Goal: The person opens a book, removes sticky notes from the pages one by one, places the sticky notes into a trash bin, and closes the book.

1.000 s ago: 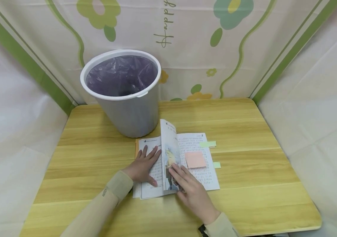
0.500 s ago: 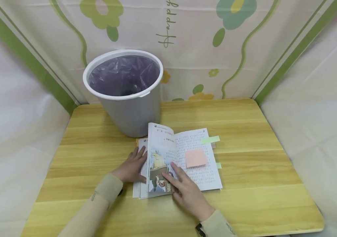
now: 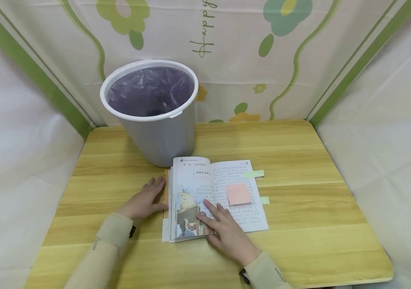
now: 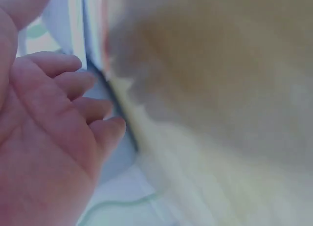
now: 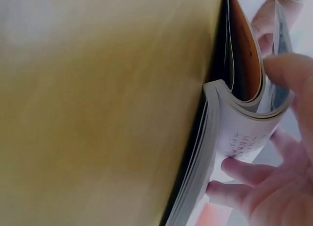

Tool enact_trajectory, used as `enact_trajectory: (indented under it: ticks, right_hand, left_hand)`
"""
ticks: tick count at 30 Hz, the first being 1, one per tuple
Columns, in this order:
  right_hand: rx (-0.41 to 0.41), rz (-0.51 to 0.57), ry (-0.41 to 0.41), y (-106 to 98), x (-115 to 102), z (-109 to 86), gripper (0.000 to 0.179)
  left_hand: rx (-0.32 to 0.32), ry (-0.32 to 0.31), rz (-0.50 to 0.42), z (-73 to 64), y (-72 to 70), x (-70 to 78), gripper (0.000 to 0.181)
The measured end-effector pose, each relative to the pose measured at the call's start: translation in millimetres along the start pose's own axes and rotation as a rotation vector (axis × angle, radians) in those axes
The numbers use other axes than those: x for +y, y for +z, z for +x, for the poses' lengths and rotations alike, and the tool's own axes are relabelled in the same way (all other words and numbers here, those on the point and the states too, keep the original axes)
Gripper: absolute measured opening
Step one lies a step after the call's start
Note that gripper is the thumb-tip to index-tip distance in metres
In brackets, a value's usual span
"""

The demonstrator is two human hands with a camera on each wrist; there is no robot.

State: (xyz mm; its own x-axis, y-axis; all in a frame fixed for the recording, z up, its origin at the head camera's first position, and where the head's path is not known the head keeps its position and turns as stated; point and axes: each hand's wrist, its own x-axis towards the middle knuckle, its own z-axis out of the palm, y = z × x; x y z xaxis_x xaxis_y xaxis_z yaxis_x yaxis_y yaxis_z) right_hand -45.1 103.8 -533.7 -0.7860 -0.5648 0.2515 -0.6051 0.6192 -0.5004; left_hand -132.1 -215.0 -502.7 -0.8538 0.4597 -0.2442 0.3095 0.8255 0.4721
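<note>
An open book (image 3: 194,178) lies on the wooden table, an illustration on its left page and printed text on the right. A pink sticky note (image 3: 239,194) is on the right page, and green tabs (image 3: 254,174) stick out past its edge. My right hand (image 3: 231,237) rests on the lower part of the book near the fold, fingers extended over the illustration. My left hand (image 3: 143,202) is beside the book's left edge, fingers spread and fingertips right at the orange cover edge (image 3: 166,184). In the right wrist view the pages (image 5: 244,130) curve up near my fingers.
A grey trash bin (image 3: 162,140) with a purple plastic liner (image 3: 151,92) stands just behind the book, to the left. Patterned cloth (image 3: 227,60) hangs behind the wooden table (image 3: 299,168), with pale cloth on both sides.
The raised pages have come down to the left, exposing the illustrated page. My left hand has slid left off the page to the book's edge. My right hand stays near the fold.
</note>
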Motion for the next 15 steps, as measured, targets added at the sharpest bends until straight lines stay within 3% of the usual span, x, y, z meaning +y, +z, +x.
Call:
enact_trajectory:
  ticks: [4, 9, 12, 15]
  right_hand:
    - [-0.056, -0.031, 0.005, -1, -1, 0.5, 0.061]
    - [-0.113, -0.093, 0.024, 1, -5, 3.3, 0.061]
    - [-0.149, -0.119, 0.044, 0, -9, 5.7, 0.058]
    - [-0.174, -0.141, 0.055, 0, -13, 7.7, 0.058]
  left_hand:
    - [0.064, -0.007, 0.014, -1.7, -13.1, 5.8, 0.076]
    - [0.155, 0.057, 0.052, 5.7, -20.1, 23.6, 0.062]
    - [0.164, 0.120, 0.062, 15.1, -16.8, 36.7, 0.060]
    - [0.132, 0.169, 0.057, 27.8, -10.0, 49.0, 0.060]
